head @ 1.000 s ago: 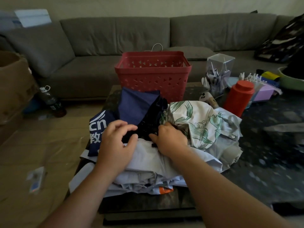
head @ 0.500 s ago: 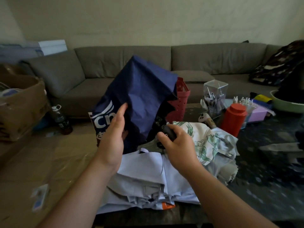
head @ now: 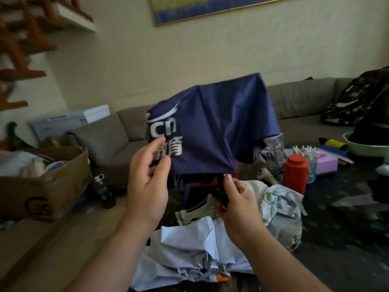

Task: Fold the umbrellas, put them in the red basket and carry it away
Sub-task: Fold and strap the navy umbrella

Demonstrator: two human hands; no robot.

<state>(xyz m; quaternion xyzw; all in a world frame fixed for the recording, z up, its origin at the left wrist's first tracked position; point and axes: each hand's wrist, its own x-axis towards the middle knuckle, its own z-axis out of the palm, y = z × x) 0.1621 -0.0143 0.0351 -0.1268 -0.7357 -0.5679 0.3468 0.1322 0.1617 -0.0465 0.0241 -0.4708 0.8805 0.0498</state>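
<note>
Navy fabric with white lettering fills the middle of the view: the blue umbrella (head: 212, 127) is held up above the dark surface (head: 336, 228), its canopy spread loosely in front of the grey sofa (head: 117, 140). The left hand (head: 147, 182) is raised at the canopy's lower left edge, thumb and fingers closed together on the cloth just under the printed characters. The right hand (head: 237, 203) has its grip clamped around the umbrella's black handle (head: 221, 194), low and under the canopy, fingers curled and thumb pressed near the top of it.

Only a sliver of the red basket (head: 236, 167) shows behind the umbrella's lower edge; the rest is hidden by the fabric.

Beneath the hands lies a heap of other cloth: a pale blue umbrella (head: 189, 256) nearest the camera, and a white one with green leaf print (head: 271, 201) to its right, both resting on the surface. Farther right stand a red bottle (head: 294, 173), a clear plastic box (head: 271, 152) and a lilac tissue box (head: 326, 163). A cardboard box (head: 42, 186) sits at the left on the floor, a dark bottle (head: 105, 192) just beside it.
</note>
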